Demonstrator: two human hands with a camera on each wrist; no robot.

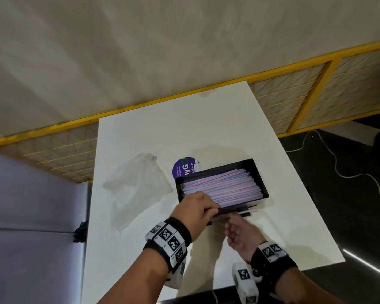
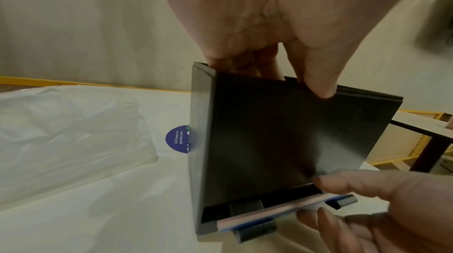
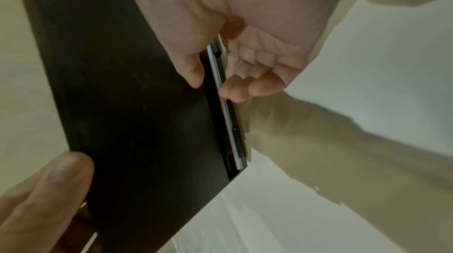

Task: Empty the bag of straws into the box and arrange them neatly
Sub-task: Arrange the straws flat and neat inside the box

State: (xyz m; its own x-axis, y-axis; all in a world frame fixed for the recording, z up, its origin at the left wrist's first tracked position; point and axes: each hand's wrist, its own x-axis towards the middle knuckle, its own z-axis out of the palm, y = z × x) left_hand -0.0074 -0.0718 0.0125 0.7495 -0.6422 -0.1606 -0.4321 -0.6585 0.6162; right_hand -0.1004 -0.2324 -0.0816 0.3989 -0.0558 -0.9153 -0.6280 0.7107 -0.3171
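Note:
A black box stands on the white table, filled with pink and blue straws lying lengthwise. My left hand grips its near left rim, fingers inside and thumb on the front wall. Low on that front wall runs a slot where a few straws lie. My right hand is at this slot, thumb above and curled fingers below, pinching those straws. The empty clear bag lies crumpled to the box's left.
A round purple sticker sits on the table behind the box's left corner. The table's right edge runs close past the box, with dark floor and a white cable beyond. A yellow mesh fence stands behind the table.

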